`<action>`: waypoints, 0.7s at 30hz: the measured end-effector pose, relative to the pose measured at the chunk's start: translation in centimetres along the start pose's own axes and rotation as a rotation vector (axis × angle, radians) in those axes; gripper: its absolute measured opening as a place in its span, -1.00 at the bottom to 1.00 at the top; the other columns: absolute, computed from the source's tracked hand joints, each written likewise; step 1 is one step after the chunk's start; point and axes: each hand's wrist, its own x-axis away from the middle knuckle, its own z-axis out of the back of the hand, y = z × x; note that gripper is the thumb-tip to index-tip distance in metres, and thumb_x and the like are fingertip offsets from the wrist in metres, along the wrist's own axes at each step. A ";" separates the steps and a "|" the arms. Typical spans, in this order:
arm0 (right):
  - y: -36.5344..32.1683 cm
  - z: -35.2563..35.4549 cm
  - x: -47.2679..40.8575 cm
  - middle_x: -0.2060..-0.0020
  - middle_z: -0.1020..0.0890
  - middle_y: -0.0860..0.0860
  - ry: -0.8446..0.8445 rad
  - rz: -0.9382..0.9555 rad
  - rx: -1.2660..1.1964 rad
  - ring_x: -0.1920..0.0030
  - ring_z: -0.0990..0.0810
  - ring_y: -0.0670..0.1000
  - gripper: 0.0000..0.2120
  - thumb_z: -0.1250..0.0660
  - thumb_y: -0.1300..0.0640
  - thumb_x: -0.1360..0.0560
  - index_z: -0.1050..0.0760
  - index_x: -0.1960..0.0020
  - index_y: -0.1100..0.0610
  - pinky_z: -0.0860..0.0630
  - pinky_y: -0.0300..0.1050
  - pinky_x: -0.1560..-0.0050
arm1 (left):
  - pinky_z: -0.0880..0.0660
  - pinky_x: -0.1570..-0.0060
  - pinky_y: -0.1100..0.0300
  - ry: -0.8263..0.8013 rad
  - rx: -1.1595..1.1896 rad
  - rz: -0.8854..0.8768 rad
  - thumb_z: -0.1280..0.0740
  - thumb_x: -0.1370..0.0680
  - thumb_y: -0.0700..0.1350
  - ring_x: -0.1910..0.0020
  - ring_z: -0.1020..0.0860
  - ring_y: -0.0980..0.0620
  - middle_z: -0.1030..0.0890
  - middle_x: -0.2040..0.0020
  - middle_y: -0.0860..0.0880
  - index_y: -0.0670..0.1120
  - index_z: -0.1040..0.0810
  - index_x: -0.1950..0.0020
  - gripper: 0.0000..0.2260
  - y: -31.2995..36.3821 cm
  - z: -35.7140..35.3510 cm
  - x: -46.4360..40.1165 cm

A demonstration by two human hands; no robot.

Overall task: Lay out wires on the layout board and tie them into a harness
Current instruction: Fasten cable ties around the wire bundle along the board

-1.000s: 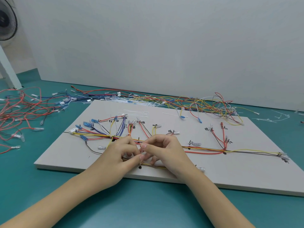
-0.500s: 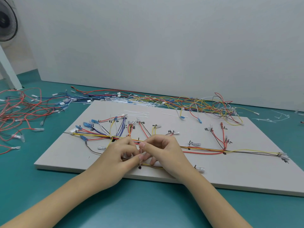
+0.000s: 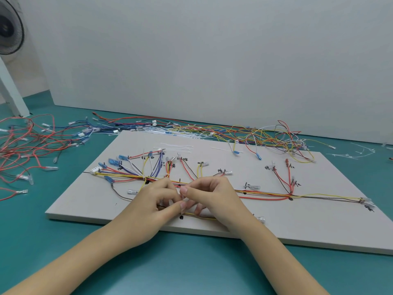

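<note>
A white layout board (image 3: 85, 201) lies on the teal table, with coloured wires laid along its marks into a harness bundle (image 3: 270, 193). My left hand (image 3: 153, 207) and my right hand (image 3: 214, 194) meet over the bundle's middle, near the board's front edge. Both pinch a thin white cable tie (image 3: 182, 199) between thumb and forefinger, right at the wires. The bundle under my palms is hidden. Spare white cable ties (image 3: 176, 145) lie at the back of the board.
Loose red wires (image 3: 23, 145) sprawl on the table to the left. A tangle of mixed wires (image 3: 265, 137) runs along the board's far edge below a white wall. Cut tie ends (image 3: 353, 153) lie at the far right. A fan (image 3: 9, 28) stands at top left.
Both hands stay at the same spot on the bundle. Only the fingertips have shifted slightly around the cable tie.
</note>
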 end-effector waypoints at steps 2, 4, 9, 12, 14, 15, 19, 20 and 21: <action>0.0 0.0 0.0 0.33 -0.65 0.19 0.002 -0.005 0.003 0.30 -0.63 0.09 -0.90 -0.41 0.22 -0.50 -0.61 0.16 0.25 -0.47 -0.20 0.37 | -0.32 0.24 0.40 -0.005 0.005 -0.004 -0.40 -0.54 -0.14 0.21 -0.46 0.09 -0.47 0.18 0.09 0.03 -0.62 0.29 -0.79 0.0 0.0 0.0; 0.0 0.0 0.0 0.34 -0.65 0.17 0.000 -0.013 0.002 0.30 -0.62 0.08 -0.89 -0.42 0.21 -0.50 -0.61 0.14 0.27 -0.46 -0.22 0.37 | -0.32 0.24 0.39 -0.009 0.002 -0.008 -0.40 -0.54 -0.13 0.21 -0.46 0.09 -0.47 0.18 0.09 0.03 -0.63 0.29 -0.80 0.0 0.1 0.0; -0.1 0.0 0.0 0.36 -0.65 0.12 -0.015 -0.036 -0.012 0.33 -0.63 0.04 -0.87 -0.42 0.20 -0.49 -0.61 0.11 0.29 -0.45 -0.26 0.39 | -0.34 0.24 0.34 -0.007 0.016 0.000 -0.39 -0.53 -0.08 0.19 -0.47 0.05 -0.47 0.17 0.08 0.02 -0.65 0.26 -0.83 0.0 0.0 0.0; -0.1 0.0 0.0 0.37 -0.64 0.12 -0.021 -0.039 -0.023 0.34 -0.62 0.03 -0.89 -0.43 0.21 -0.49 -0.61 0.13 0.26 -0.44 -0.27 0.40 | -0.33 0.24 0.32 -0.010 0.019 0.009 -0.34 -0.49 0.02 0.22 -0.45 0.07 -0.46 0.18 0.08 0.02 -0.64 0.27 -0.82 0.0 -0.1 0.0; -0.1 -0.1 0.0 0.38 -0.64 0.11 -0.025 -0.037 -0.027 0.36 -0.61 0.01 -0.89 -0.42 0.21 -0.49 -0.61 0.13 0.27 -0.44 -0.29 0.40 | -0.33 0.24 0.33 -0.016 0.030 0.010 -0.33 -0.49 0.03 0.23 -0.45 0.08 -0.45 0.19 0.08 0.03 -0.63 0.27 -0.82 0.0 -0.1 0.0; -0.1 -0.1 0.1 0.39 -0.63 0.10 -0.026 -0.034 -0.025 0.37 -0.60 -0.01 -0.88 -0.42 0.22 -0.49 -0.61 0.12 0.29 -0.44 -0.29 0.40 | -0.33 0.24 0.33 -0.017 0.035 0.009 -0.32 -0.49 0.03 0.23 -0.45 0.07 -0.45 0.19 0.08 0.04 -0.63 0.26 -0.83 0.0 -0.1 0.0; 0.0 0.2 0.1 0.39 -0.63 0.07 -0.031 -0.031 0.000 0.37 -0.55 -0.05 -0.83 -0.42 0.21 -0.49 -0.61 0.07 0.35 -0.45 -0.30 0.37 | -0.33 0.23 0.34 -0.015 0.025 0.000 -0.32 -0.50 0.00 0.22 -0.45 0.09 -0.46 0.18 0.09 0.05 -0.63 0.24 -0.84 -0.1 -0.1 0.0; 0.0 0.2 0.1 0.37 -0.63 0.09 -0.032 -0.030 0.007 0.35 -0.55 -0.04 -0.83 -0.42 0.21 -0.49 -0.61 0.07 0.36 -0.45 -0.30 0.37 | -0.33 0.23 0.34 -0.017 0.023 -0.001 -0.32 -0.50 0.00 0.22 -0.46 0.09 -0.46 0.18 0.09 0.05 -0.63 0.24 -0.84 -0.2 0.0 0.0; 0.0 0.2 0.1 0.36 -0.64 0.10 -0.034 -0.031 0.012 0.34 -0.55 -0.02 -0.84 -0.43 0.22 -0.49 -0.62 0.07 0.35 -0.45 -0.30 0.36 | -0.33 0.23 0.34 -0.020 0.022 0.000 -0.32 -0.50 0.00 0.22 -0.46 0.09 -0.46 0.19 0.09 0.05 -0.64 0.24 -0.84 -0.2 0.0 0.0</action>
